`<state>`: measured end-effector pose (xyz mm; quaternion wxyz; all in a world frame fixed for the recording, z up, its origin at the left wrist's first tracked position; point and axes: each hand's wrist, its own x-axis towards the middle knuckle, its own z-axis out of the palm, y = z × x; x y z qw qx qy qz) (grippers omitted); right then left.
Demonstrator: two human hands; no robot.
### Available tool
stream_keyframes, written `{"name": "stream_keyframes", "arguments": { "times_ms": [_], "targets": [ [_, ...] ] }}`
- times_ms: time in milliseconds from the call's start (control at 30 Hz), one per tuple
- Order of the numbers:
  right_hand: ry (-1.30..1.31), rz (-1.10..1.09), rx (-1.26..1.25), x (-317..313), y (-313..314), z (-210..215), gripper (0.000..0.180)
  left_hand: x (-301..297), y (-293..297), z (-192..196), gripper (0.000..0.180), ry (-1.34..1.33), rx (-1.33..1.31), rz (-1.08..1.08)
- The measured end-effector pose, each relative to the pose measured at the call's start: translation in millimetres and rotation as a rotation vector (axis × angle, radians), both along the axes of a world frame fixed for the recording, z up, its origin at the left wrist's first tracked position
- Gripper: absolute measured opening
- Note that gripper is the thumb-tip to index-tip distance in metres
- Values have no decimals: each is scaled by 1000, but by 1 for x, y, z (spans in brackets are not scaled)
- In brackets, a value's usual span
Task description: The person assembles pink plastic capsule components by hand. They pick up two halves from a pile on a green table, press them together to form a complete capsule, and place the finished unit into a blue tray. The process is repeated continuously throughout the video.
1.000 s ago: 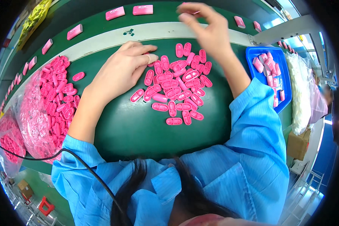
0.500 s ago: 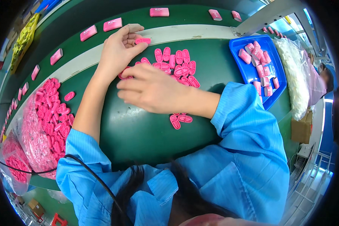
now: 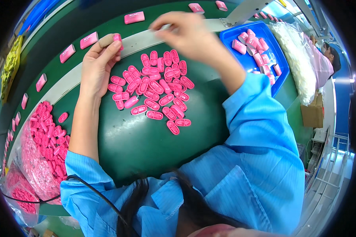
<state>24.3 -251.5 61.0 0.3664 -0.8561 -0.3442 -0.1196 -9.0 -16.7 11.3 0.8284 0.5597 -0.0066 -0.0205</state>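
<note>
Between the thumb and fingers of my left hand [image 3: 100, 63] is a small pink oval plastic cap [image 3: 117, 37], held above the pale strip at the table's far side. A covering is wrapped on one of that hand's fingers. My right hand [image 3: 184, 33] reaches over the far strip toward the belt, smeared by motion; its fingers are too blurred to show whether they hold anything. A loose pile of pink oval caps [image 3: 151, 94] lies on the green table between my arms, most with their hollow side up.
Pink printed casings [image 3: 135, 17] stand spaced along the green belt [image 3: 106, 24] beyond the strip. A blue tray [image 3: 279, 85] of similar casings is at right, beside a bag of white parts [image 3: 296, 63]. Left of my forearm, a plastic bag [image 3: 37, 166] spills more caps [image 3: 47, 134].
My right hand has moved from over the cap pile to the far belt. My left hand stays at the strip with a cap. The whole view has shifted slightly, and belt casings have changed position.
</note>
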Motion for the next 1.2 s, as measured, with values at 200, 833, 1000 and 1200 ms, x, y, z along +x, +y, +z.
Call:
{"name": "stream_keyframes", "arguments": {
  "times_ms": [200, 833, 1000, 1200],
  "targets": [
    [57, -455, -827, 8, -168, 17, 35, 4, -12, -6, 31, -52, 134, 52],
    [486, 119, 101, 50, 42, -16, 30, 0, 1, 6, 34, -7, 99, 33],
    [699, 239, 186, 41, 49, -21, 28, -1, 0, 2, 36, -18, 204, 61],
    [780, 227, 349, 41, 49, -37, 27, -4, -3, 4, 36, -44, 341, 141]
  ]
}}
